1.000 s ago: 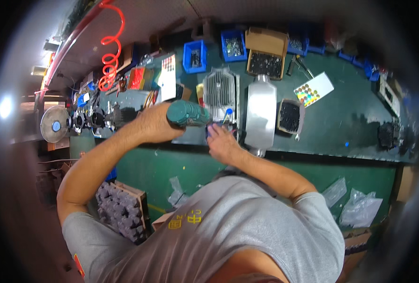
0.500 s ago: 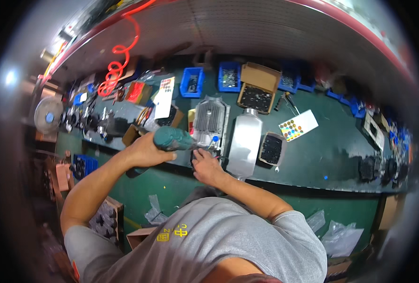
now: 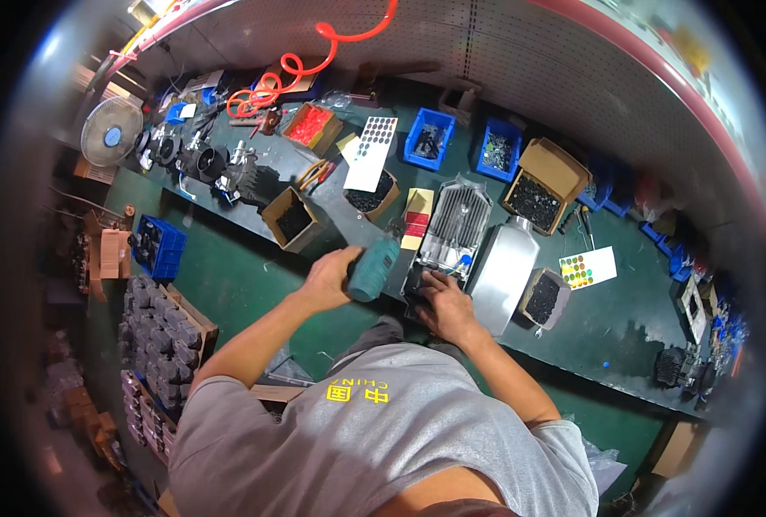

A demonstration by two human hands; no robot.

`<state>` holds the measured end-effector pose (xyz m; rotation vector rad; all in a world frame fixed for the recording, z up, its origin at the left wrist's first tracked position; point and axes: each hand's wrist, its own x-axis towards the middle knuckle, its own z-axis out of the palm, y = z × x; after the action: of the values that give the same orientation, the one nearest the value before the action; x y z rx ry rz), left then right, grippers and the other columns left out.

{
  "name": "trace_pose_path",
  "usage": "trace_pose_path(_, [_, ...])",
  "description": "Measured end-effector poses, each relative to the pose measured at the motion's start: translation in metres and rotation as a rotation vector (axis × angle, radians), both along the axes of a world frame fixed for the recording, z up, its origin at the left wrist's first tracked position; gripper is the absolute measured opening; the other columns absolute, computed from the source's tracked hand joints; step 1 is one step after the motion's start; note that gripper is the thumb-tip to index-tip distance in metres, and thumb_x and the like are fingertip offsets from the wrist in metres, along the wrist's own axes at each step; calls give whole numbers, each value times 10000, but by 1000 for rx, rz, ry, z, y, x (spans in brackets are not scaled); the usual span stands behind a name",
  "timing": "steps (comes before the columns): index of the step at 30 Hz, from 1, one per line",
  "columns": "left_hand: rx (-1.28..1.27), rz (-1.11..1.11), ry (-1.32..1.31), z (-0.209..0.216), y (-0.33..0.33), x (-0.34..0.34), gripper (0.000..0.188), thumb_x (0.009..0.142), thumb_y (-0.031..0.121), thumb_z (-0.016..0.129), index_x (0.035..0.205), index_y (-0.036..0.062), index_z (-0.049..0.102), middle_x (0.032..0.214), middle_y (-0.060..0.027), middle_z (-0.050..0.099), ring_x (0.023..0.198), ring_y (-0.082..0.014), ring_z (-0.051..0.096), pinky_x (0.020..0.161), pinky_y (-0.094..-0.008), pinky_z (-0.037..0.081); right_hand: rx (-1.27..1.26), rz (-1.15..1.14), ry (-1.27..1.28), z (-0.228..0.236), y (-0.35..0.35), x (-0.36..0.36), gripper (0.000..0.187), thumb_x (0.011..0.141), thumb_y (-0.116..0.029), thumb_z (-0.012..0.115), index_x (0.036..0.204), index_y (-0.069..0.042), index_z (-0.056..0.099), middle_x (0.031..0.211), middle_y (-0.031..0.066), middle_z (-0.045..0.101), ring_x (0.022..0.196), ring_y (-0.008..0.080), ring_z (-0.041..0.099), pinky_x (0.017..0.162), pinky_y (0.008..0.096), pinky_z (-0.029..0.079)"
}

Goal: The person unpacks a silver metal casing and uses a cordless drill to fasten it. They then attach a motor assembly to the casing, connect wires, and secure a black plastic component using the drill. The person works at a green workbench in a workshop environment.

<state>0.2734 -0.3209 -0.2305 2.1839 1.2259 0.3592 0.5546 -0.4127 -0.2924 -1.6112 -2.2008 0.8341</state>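
A teal power screwdriver point(image 3: 374, 267) is gripped in my left hand point(image 3: 329, 280), its nose over the bench edge, left of the finned metal housing point(image 3: 460, 215) and apart from it. My right hand point(image 3: 447, 306) is at the near end of that housing, its fingers bent over a dark end piece point(image 3: 415, 280); the fingertips are partly hidden. A small blue knob or cap point(image 3: 465, 260) sits on the housing just beyond my fingers. Right of the housing lies a smooth silver metal cover point(image 3: 505, 271).
Open boxes of small black parts point(image 3: 542, 300) point(image 3: 292, 220) and blue bins point(image 3: 428, 138) stand on the bench. Sticker sheets point(image 3: 372, 155) point(image 3: 587, 268) lie among them. A red coiled hose point(image 3: 292, 73) hangs above. A fan point(image 3: 111, 131) and stacked grey castings point(image 3: 154, 336) are at left.
My left hand has drawn the screwdriver back from the housing, toward the left and nearer me. My right hand stays at the housing's near end. The whole view has shifted and turned.
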Motion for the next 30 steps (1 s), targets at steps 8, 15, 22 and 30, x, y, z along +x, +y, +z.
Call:
trace_pose_path(8, [-85, -83, 286, -153, 35, -27, 680, 707, 92, 781, 1340, 83, 534, 1244, -149, 635, 1220, -345, 551, 1040, -464, 415, -60, -161, 89, 13, 11, -12, 284, 852, -182, 746, 1089, -26, 747, 1374, 136, 652, 1315, 342, 550, 1072, 439, 487])
trace_pose_path(15, [84, -84, 263, -220, 75, -24, 642, 738, 53, 723, 1350, 98, 535, 1194, -138, 618, 1216, -334, 547, 1064, -447, 381, -49, -307, 112, 10, 17, -31, 243, 846, -129, 743, 1053, 0, 745, 1271, 167, 699, 1258, 371, 593, 1080, 446, 467])
trace_pose_path(22, [-128, -36, 116, -193, 86, -36, 581, 807, 97, 720, 1365, 114, 558, 1290, -157, 590, 1276, -360, 514, 1076, -487, 422, 8, -374, 146, 9, 21, -41, 225, 810, -73, 747, 1014, 21, 732, 1184, 192, 719, 1162, 382, 642, 1037, 456, 489])
trace_pose_path(30, [13, 514, -366, -183, 145, -41, 391, 831, 167, 768, 1173, 51, 618, 1097, -157, 639, 1063, -363, 598, 919, -448, 485, -1, -434, 151, 11, 27, -43, 214, 807, -76, 750, 1000, 13, 726, 1147, 188, 728, 1126, 374, 657, 1013, 453, 498])
